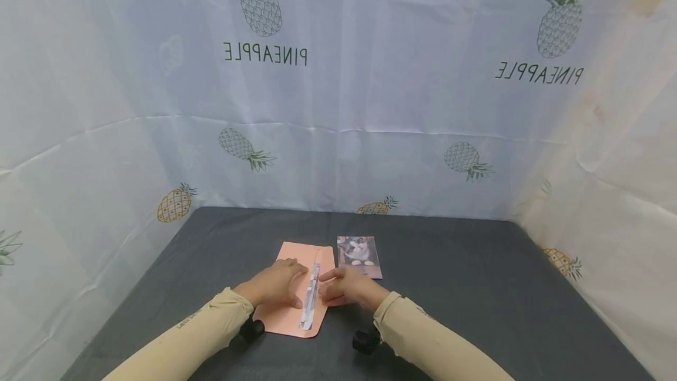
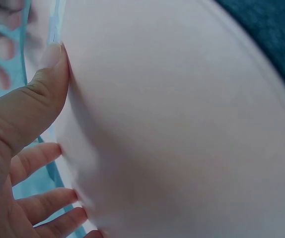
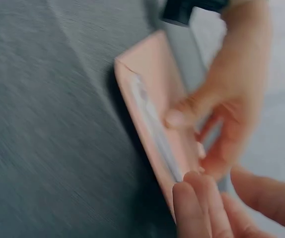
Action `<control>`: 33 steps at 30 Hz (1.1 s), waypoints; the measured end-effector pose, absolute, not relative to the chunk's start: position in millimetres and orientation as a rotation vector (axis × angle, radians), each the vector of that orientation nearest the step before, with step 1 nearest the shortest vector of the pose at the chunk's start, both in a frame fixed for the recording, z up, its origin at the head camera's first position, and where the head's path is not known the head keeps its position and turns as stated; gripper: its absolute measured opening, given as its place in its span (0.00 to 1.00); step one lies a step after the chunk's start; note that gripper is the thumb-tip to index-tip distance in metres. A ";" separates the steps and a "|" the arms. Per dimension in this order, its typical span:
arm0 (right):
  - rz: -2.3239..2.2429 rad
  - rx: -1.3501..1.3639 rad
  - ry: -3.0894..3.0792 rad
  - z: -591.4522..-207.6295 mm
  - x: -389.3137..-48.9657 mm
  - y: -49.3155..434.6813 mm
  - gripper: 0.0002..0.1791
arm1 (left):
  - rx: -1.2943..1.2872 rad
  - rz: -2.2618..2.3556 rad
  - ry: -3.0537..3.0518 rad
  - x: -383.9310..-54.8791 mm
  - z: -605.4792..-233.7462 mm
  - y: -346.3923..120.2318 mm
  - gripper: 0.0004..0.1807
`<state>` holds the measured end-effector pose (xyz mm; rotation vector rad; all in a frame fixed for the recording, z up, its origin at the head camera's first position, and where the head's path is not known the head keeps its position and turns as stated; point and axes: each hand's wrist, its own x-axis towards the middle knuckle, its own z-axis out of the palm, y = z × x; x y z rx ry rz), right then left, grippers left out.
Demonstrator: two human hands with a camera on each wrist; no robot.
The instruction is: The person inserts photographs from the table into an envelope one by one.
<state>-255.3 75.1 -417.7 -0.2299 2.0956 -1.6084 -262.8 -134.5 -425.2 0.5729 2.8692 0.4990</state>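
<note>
A pink envelope [image 1: 297, 253] lies on the dark table, its long opening on the right side. Within that opening shows a narrow strip of a printed card [image 1: 310, 296]; the rest of it is hidden inside. My left hand [image 1: 274, 284] rests on the envelope's body with fingers spread, the thumb [image 2: 55, 74] touching it close to the opening. Over the flap side, my right hand [image 1: 350, 287] has its fingers extended together and its thumb apart, as the right wrist view shows. Its fingertips [image 3: 184, 198] are at the envelope's flap edge.
A cat photo card [image 1: 359, 253] lies flat just beyond the right hand, beside the envelope. The dark tabletop [image 1: 465, 287] extends to both sides. Behind it hangs a pale curtain [image 1: 370, 93] with pineapple prints.
</note>
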 end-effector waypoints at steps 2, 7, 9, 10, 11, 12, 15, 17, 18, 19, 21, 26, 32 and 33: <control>-1.620 -0.265 2.097 -412.0 -261.1 82.4 0.21 | 0.567 0.490 2.871 -263.3 -425.2 -134.6 0.40; -1.611 -0.302 2.199 -400.4 -281.0 109.9 0.23 | 0.565 0.492 2.876 -264.3 -426.1 -135.6 0.41; -1.610 -0.281 2.246 -398.5 -290.5 122.5 0.23 | 0.575 0.490 2.879 -264.6 -426.5 -136.3 0.41; -1.614 -0.265 2.266 -398.0 -295.4 128.5 0.23 | 0.581 0.489 2.881 -264.9 -426.9 -136.7 0.41; -1.613 -0.249 2.287 -397.8 -300.3 134.5 0.23 | 0.587 0.487 2.883 -265.0 -427.0 -137.1 0.41; -1.613 -0.220 2.310 -398.0 -305.4 139.7 0.23 | 0.591 0.485 2.885 -265.2 -427.1 -137.4 0.41; -1.631 -0.140 2.349 -399.3 -319.7 152.5 0.23 | 0.598 0.484 2.890 -265.6 -427.5 -138.0 0.41; -1.643 -0.101 2.357 -401.2 -327.9 159.3 0.25 | 0.600 0.488 2.892 -265.6 -427.4 -137.9 0.41; -1.652 -0.080 2.356 -402.3 -331.3 161.9 0.25 | 0.600 0.488 2.892 -265.7 -427.6 -137.8 0.40; -1.663 -0.067 2.351 -403.7 -334.1 164.4 0.26 | 0.599 0.487 2.892 -265.6 -427.5 -137.8 0.41; -1.669 -0.037 2.361 -407.0 -338.4 168.0 0.27 | 0.595 0.487 2.889 -265.3 -427.4 -137.5 0.41; -1.633 0.042 2.443 -417.1 -345.1 170.7 0.30 | 0.579 0.488 2.881 -264.5 -427.3 -137.1 0.41; -1.489 0.135 2.531 -428.5 -355.6 168.7 0.39 | 0.574 0.469 2.881 -264.6 -427.9 -136.6 0.41; -1.461 0.133 2.543 -429.8 -357.2 168.2 0.40 | 0.574 0.469 2.880 -264.7 -427.8 -136.5 0.41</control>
